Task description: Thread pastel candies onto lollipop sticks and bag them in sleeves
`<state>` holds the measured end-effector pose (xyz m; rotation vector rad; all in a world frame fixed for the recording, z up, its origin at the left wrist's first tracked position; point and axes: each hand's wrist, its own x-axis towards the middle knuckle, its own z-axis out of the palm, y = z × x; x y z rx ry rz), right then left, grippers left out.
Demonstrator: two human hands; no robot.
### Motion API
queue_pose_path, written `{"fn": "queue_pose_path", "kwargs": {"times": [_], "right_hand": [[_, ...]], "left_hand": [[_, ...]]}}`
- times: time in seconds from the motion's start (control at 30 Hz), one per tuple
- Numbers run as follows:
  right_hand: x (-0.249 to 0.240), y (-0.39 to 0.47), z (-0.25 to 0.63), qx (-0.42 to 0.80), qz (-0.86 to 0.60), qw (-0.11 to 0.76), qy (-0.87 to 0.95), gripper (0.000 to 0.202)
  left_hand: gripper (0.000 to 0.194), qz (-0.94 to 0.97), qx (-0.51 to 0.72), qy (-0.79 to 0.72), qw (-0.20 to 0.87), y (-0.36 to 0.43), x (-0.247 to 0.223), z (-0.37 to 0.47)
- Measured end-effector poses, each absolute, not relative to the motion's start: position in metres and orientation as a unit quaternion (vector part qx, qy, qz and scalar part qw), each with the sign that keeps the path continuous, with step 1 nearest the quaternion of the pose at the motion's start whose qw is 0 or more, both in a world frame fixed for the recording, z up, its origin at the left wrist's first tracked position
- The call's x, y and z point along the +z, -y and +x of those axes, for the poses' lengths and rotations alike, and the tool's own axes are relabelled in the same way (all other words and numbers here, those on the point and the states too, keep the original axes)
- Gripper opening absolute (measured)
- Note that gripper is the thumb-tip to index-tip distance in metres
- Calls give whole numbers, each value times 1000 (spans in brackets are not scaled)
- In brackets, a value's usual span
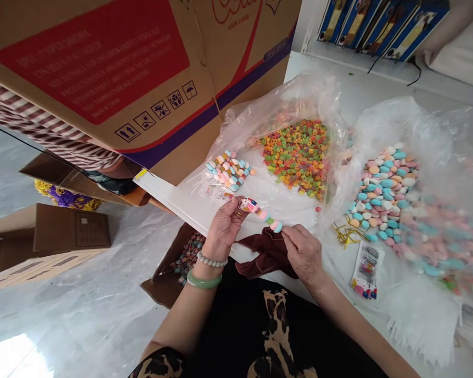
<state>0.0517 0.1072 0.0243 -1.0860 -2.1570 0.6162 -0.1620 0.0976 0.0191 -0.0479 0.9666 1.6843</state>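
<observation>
A short string of pastel candies is stretched between my two hands, with a small printed label at its left end. My left hand, with a bead bracelet and a green bangle at the wrist, pinches the label end. The fingers of my right hand are closed on the other end, by a blue candy. Beyond my left hand lies a small pile of finished-looking candy strings. Below the string is a dark red cloth on the white table.
Clear bags hold small ring candies and pastel candies. Gold ties, printed packets and white strips lie at right. A large cardboard box stands at back left; an open box sits below the table edge.
</observation>
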Motion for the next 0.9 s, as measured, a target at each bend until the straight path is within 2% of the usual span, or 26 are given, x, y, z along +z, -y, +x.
{"fn": "queue_pose_path", "kwargs": {"times": [0.07, 0.13, 0.3, 0.4, 0.47, 0.67, 0.73, 0.83, 0.9], "right_hand": [[24, -108, 52, 231, -413, 315, 822, 24], [23, -109, 50, 286, -423, 320, 798, 23], [8, -112, 40, 578, -483, 276, 597, 17], [-2, -112, 36, 679, -494, 236, 489, 20], [-5, -110, 35, 666, -508, 227, 497, 21], [-3, -103, 24, 433, -525, 297, 670, 16], [-3, -101, 16, 477, -522, 295, 643, 16], [-5, -101, 9, 649, -512, 257, 501, 19], [-6, -102, 11, 722, -501, 240, 412, 22]], "left_hand": [[10, 51, 718, -431, 544, -97, 18, -162], [15, 92, 704, -441, 549, -96, 17, -161], [25, 103, 680, -430, 584, -93, 15, -151], [28, 100, 680, -424, 590, -91, 15, -147], [30, 92, 676, -433, 589, -90, 13, -147], [23, 47, 700, -470, 535, -89, 0, -134], [22, 24, 707, -463, 533, -88, -3, -125], [26, -13, 678, -456, 577, -85, -4, -121], [28, -11, 653, -453, 607, -83, -3, -126]]}}
